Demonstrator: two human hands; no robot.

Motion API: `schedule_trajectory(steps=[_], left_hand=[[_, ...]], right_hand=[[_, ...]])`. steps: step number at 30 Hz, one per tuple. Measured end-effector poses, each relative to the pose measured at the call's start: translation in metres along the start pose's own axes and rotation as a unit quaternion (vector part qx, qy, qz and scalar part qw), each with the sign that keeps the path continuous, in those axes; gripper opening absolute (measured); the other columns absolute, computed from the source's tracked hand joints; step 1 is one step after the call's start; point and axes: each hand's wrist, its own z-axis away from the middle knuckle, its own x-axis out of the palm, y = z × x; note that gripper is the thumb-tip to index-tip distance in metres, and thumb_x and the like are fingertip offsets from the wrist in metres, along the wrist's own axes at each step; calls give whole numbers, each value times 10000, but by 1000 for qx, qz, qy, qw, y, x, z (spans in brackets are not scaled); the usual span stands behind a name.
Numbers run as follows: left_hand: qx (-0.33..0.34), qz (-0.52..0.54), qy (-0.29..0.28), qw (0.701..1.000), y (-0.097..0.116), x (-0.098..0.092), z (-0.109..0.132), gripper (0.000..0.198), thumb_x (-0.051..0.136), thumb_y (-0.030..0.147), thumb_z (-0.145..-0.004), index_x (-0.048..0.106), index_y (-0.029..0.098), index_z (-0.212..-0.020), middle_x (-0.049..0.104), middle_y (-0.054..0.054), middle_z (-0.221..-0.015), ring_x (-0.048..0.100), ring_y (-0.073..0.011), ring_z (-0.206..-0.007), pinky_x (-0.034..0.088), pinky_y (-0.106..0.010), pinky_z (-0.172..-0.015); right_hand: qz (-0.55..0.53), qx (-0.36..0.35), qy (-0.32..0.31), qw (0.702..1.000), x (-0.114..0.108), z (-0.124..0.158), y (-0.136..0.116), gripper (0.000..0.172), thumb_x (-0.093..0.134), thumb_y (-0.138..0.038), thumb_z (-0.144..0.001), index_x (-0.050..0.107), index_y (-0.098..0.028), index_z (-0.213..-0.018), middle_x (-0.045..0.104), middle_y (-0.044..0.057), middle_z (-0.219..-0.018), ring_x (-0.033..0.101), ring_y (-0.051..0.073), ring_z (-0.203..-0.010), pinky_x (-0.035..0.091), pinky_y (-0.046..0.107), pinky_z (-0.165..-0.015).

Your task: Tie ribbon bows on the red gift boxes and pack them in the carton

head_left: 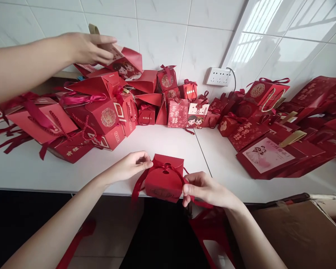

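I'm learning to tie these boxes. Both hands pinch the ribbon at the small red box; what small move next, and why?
Probably draw both ends gently apart: the left hand and right hand each pinch the ribbon beside the small red box, and it loops slack across the front.

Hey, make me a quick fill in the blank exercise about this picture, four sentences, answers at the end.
1. The left hand and right hand each pinch the ribbon of a small box coloured ____.
2. Another person's hand enters from the upper ____ of the picture.
3. The wall socket is coloured ____.
4. The brown carton at lower right is made of ____.
Missing words: red; left; white; cardboard.
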Motion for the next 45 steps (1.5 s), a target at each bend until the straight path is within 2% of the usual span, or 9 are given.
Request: schedule_trajectory(steps=[6, 14, 20, 23, 27, 34, 36, 41, 45], left_hand=[[2, 1, -26, 1000, -1, -6, 1, 285, 622, 458, -756, 537, 189, -716, 510, 8, -706, 478, -142, -660, 393, -230, -611], [-12, 0, -8, 1000, 14, -11, 7, 293, 652, 444, -732, 557, 188, -628, 543, 2, -622, 483, -138, -592, 387, -228, -558], [-135, 36, -79, 987, 19, -21, 9, 324, 688, 493, -693, 594, 191, -621, 406, 37, -415, 391, -112, -396, 306, -222, -406], [-138, 35, -101, 985, 20, -24, 12, 321, 677, 479, -715, 601, 192, -595, 400, 34, -402, 360, -101, -366, 282, -223, -384], [-97, 52, -114, 987, 23, -23, 14, 316, 609, 456, -784, 596, 198, -602, 546, -8, -469, 500, -137, -430, 421, -254, -497], [-78, 48, -109, 990, 25, -20, 11, 318, 601, 433, -787, 616, 181, -594, 624, -50, -590, 566, -161, -544, 451, -255, -536], [-87, 48, -115, 988, 27, -20, 11, 330, 594, 437, -787, 593, 174, -588, 611, -42, -584, 533, -139, -522, 431, -240, -515], [-110, 66, -135, 983, 28, -20, 11, 337, 592, 421, -789, 530, 152, -595, 538, -1, -595, 413, -78, -490, 320, -200, -461], [-112, 97, -143, 978, 18, -18, 13, 375, 559, 452, -814, 507, 142, -609, 497, 8, -603, 395, -76, -519, 306, -206, -486]], right_hand=[[213, -9, 154, 965, 1, 11, -8, 385, 516, -522, -851, 524, -178, -679, 572, -7, -636, 472, 113, -576, 346, 238, -546], [204, -59, 211, 954, -13, 0, -11, 358, 430, -417, -899, 521, -189, -639, 547, 5, -686, 468, 131, -632, 372, 260, -610], [-6, -68, 147, 987, -24, -5, -17, 341, 620, -416, -793, 551, -216, -1060, 506, -52, -591, 480, 113, -521, 386, 248, -531], [-88, -43, 110, 989, -27, -3, -19, 264, 601, -428, -809, 537, -214, -949, 370, -97, -510, 349, 63, -415, 319, 207, -459], [94, -82, 108, 986, -28, 0, -20, 283, 657, -444, -769, 602, -176, -841, 515, -24, -656, 407, 75, -522, 327, 208, -481], [314, -134, 231, 911, -30, -6, -21, 216, 557, -360, -847, 603, -197, -713, 590, 37, -825, 522, 140, -683, 408, 273, -663], [297, -150, 232, 914, -30, -7, -25, 251, 570, -399, -835, 602, -191, -698, 592, 57, -907, 540, 156, -759, 409, 281, -712], [89, -67, 143, 983, -29, -9, -34, 361, 588, -535, -799, 573, -175, -821, 527, -27, -527, 468, 111, -513, 356, 246, -538], [-29, -26, 96, 995, -34, -12, -22, 476, 708, -534, -699, 578, -158, -961, 547, -36, -500, 520, 118, -500, 367, 243, -533]])
